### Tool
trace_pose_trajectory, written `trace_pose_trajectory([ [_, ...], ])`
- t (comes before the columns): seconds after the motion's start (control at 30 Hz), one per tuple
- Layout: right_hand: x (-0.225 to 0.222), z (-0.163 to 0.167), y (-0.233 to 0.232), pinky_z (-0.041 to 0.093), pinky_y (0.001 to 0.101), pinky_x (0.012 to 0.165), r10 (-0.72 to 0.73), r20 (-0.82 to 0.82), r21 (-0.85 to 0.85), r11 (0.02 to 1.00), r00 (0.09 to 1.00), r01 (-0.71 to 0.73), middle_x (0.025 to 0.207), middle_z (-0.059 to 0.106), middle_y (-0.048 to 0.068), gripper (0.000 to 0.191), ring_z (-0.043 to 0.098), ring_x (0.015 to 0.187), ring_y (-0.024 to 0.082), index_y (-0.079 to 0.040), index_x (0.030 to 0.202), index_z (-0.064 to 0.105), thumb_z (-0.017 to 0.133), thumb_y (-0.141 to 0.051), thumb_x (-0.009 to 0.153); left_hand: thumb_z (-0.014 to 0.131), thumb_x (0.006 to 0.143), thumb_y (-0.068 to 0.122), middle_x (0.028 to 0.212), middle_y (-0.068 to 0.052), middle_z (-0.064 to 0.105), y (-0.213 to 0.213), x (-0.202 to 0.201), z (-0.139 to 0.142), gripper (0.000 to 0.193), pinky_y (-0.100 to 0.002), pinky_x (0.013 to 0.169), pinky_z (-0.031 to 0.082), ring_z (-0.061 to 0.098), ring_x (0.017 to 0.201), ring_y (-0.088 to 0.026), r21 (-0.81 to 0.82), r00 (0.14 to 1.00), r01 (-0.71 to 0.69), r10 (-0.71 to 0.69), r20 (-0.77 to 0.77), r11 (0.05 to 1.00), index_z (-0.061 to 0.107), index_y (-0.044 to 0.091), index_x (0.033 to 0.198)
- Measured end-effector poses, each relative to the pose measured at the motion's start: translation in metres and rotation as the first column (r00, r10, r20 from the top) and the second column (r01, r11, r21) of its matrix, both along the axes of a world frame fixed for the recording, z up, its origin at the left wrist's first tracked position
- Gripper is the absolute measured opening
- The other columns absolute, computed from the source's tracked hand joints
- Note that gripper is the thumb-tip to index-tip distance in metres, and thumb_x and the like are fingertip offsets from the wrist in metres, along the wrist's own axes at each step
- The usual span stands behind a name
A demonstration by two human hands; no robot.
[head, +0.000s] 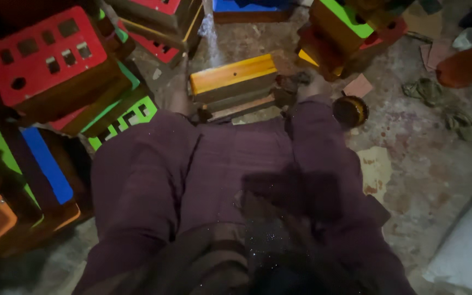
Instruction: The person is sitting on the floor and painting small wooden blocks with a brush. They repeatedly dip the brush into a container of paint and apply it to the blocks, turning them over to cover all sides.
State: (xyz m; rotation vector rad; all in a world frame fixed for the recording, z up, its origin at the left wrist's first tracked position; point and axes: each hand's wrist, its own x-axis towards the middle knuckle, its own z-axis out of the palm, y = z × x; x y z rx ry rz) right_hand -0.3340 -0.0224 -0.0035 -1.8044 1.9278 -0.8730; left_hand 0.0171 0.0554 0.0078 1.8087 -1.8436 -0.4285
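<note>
I look down at my own lap and legs in dark purple cloth [192, 164]. A dark, blurred shape [293, 191] hangs over my right thigh; it may be my right hand, but its fingers do not show. At the bottom edge a brownish sleeve-like fold [211, 259] could be my left forearm, with no hand clearly visible. Just beyond my knees lies a wooden box with a yellow top [233, 74], between my two feet.
Painted wooden boxes crowd the left and back: a red one with cut-out holes [45, 54], green-topped ones [132, 112] and a blue-topped one [47, 164]. A small round tin [349, 112] sits by my right knee. Rags [427, 90] and a white sack [465, 251] lie at the right.
</note>
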Motion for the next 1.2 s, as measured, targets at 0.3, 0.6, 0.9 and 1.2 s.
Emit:
trace_pose_trajectory([
  [0.3,0.009,-0.028,-0.031,0.052,0.0399,0.094,0.019,0.193,-0.117,0.993,0.981,0.003,0.115,0.073,0.017,0.053,0.07,0.11,0.032,-0.012,0.127,0.069,0.065,0.005,0.078,0.094,0.061,0.053,0.154,-0.016,0.042,-0.043,-0.088,0.044,0.112,-0.078,0.112,0.014,0.038,0.142,-0.037,0.096,0.938,0.079,-0.106,0.33,0.992,0.039,0.017,0.15],
  [0.6,0.005,0.037,0.013,0.055,0.0407,0.092,0.12,0.153,-0.02,0.993,0.981,-0.118,0.11,0.075,0.014,0.044,0.072,0.105,0.03,-0.019,0.118,0.074,0.059,0.005,0.084,0.089,0.071,0.052,0.117,-0.014,0.07,-0.088,-0.108,0.056,0.065,-0.075,0.115,0.018,0.065,0.115,-0.036,0.312,0.868,0.013,-0.166,0.468,0.95,0.068,0.015,0.12],
  [0.9,0.077,0.104,0.086,0.056,0.0438,0.098,0.428,0.046,-0.609,0.728,0.903,-0.314,0.119,0.06,0.016,0.061,0.064,0.112,0.037,-0.011,0.13,0.065,0.053,0.011,0.075,0.1,0.05,0.041,0.116,-0.011,0.073,-0.014,-0.048,0.013,0.089,-0.065,0.109,0.029,0.068,0.112,-0.032,-0.369,0.997,-0.059,0.035,-0.071,0.928,0.066,0.008,0.126],
  [1.2,0.033,0.087,0.056,0.055,0.0443,0.089,0.053,0.001,-0.359,0.932,0.999,-0.049,0.115,0.059,0.017,0.063,0.064,0.103,0.036,-0.011,0.136,0.066,0.056,0.009,0.078,0.097,0.065,0.046,0.117,-0.013,0.069,0.005,-0.033,-0.016,0.079,-0.06,0.114,0.031,0.063,0.117,-0.034,-0.426,0.992,-0.095,0.049,-0.117,0.9,0.064,0.007,0.126],
])
